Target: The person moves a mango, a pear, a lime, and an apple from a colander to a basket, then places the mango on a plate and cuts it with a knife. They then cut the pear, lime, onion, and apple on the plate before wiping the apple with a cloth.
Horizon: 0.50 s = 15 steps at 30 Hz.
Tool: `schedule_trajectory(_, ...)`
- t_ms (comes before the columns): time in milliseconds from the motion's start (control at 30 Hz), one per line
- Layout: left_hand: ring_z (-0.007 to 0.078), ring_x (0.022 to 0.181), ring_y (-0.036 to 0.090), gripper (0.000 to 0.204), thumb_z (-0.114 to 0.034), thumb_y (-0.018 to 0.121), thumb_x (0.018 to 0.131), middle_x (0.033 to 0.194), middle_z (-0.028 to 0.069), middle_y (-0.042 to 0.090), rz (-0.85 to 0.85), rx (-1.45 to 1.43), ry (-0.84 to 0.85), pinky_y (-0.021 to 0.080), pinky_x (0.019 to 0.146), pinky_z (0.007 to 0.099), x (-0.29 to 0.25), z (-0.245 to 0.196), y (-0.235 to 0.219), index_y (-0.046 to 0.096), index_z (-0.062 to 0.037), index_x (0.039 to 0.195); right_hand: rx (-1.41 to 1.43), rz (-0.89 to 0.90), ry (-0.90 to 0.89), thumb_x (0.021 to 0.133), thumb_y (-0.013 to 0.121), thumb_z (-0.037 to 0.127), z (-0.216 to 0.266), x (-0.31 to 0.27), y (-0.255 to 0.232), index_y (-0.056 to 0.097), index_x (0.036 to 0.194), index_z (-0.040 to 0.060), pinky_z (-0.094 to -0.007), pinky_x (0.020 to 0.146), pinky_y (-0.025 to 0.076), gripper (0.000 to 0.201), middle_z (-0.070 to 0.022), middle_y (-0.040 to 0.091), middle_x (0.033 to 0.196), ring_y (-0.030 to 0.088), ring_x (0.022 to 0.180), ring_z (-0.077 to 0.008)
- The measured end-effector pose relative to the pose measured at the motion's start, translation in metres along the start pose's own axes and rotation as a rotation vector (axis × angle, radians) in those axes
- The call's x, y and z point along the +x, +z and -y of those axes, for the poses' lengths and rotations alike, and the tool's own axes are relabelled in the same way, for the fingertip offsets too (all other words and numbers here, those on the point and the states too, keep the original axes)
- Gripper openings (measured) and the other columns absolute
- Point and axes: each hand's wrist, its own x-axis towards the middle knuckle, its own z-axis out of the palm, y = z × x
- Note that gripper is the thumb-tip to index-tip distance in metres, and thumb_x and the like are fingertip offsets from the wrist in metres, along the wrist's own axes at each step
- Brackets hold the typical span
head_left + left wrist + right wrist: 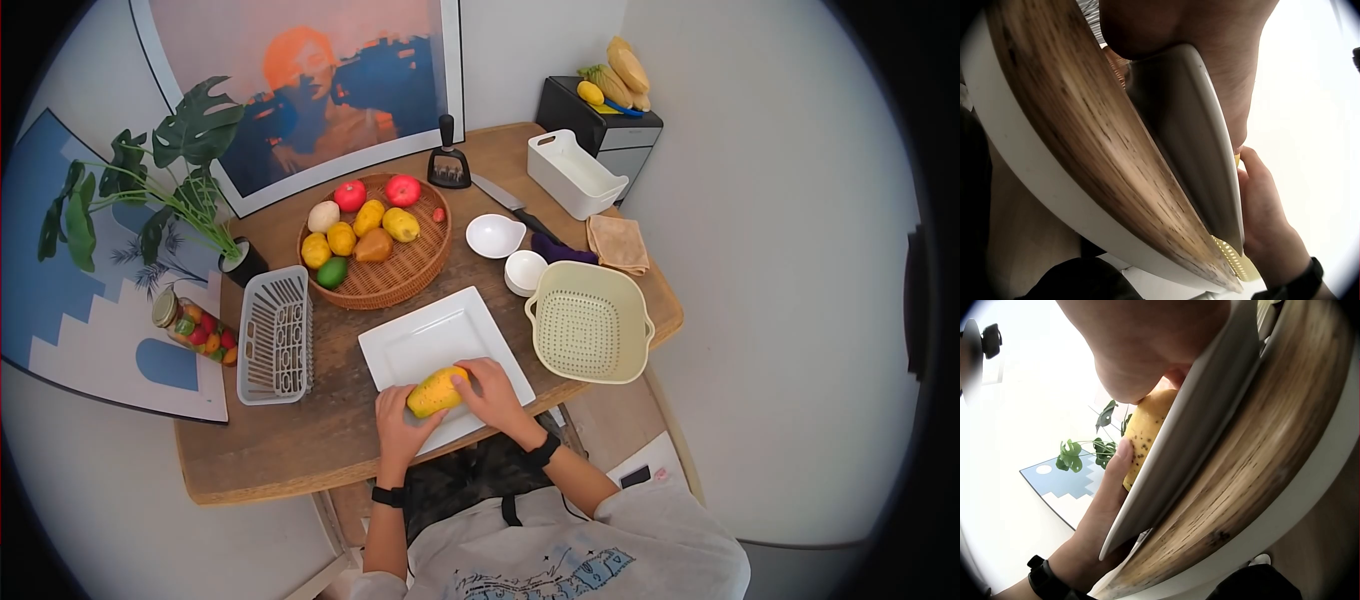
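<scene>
A yellow papaya with dark specks lies over the near part of a square white plate. My left hand holds its left end, thumb along the near side. The right hand grips the other end, with fingertips on its top. In the right wrist view the speckled skin of the papaya shows between both hands, just above the plate's rim. From the left wrist only a sliver of yellow is visible, as the plate and the left hand cover the rest.
A wicker tray of several fruits stands behind the plate. To the left are a grey basket and a jar. On the right are a cream colander, white bowls, a knife and a folded cloth.
</scene>
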Motion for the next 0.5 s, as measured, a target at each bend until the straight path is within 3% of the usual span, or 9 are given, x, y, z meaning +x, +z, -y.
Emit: schedule_trajectory(500,0.0367,0.106,0.057,0.056,-0.026,0.092,0.066,0.107,0.0154,0.064,0.012,0.005,-0.018,0.044,0.096,0.0463,0.0001,-0.0020,-0.0008,0.066,-0.0027,0.110,-0.002,0.013,0.001,0.096,0.066,0.027,0.0003,0.0011,-0.0012,0.067,0.108,-0.0031,-0.0446,0.089,0.049,0.033,-0.0185,0.069,0.099,0.063,0.097,-0.0370)
